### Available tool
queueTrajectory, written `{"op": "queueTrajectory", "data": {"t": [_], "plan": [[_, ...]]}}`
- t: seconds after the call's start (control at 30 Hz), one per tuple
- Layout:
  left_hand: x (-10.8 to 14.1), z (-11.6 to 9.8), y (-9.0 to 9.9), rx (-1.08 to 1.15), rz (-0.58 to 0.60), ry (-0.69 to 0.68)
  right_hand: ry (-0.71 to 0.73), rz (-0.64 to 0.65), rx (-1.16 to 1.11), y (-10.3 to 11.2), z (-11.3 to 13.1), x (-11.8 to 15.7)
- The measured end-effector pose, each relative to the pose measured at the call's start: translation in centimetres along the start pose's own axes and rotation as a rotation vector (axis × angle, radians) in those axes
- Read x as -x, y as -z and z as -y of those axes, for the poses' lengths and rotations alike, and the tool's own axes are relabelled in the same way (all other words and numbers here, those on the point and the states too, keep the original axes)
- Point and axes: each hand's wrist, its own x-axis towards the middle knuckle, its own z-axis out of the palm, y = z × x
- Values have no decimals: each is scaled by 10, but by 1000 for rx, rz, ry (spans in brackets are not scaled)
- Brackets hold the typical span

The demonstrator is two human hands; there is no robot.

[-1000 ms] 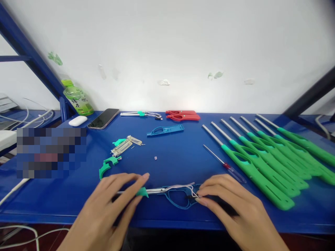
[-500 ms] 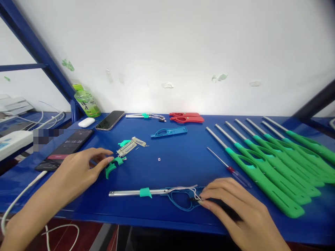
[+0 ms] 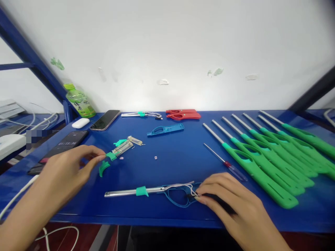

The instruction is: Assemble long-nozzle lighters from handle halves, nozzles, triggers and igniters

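Observation:
Among small parts at the left, my left hand (image 3: 75,167) pinches a small green plastic piece (image 3: 111,156). A curved green piece (image 3: 104,168) lies just below it, and clear rectangular parts (image 3: 123,147) sit to its right. My right hand (image 3: 230,205) has its fingertips closed on the wires and black part at the right end of an opened blue lighter body (image 3: 180,204). A metal tube (image 3: 121,193) with a teal piece (image 3: 142,191) extends left from that body. My palm hides the body's right end.
Several green lighters (image 3: 264,174) lie at the right beside a screwdriver (image 3: 235,172). Red shells (image 3: 183,115), a blue shell (image 3: 167,129) and a wired tube assembly (image 3: 140,114) lie at the back. Phones (image 3: 105,120), a white case (image 3: 80,123) and a bottle (image 3: 80,101) stand left.
My left thumb and forefinger have closed on the green piece, which has come away from the curved one. The view has shifted slightly; my right hand stays at the blue body.

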Motion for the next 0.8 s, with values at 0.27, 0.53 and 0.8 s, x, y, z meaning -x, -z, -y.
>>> {"op": "queueTrajectory", "data": {"t": [0.27, 0.53, 0.8], "plan": [[49, -95, -29, 195, -192, -598, -13, 9, -13, -2, 2, -1], [65, -123, -51, 166, -68, -596, -27, 24, -20, -2, 0, 1], [66, -131, -59, 256, -73, -593, -16, 44, -49, 0, 2, 2]]}}
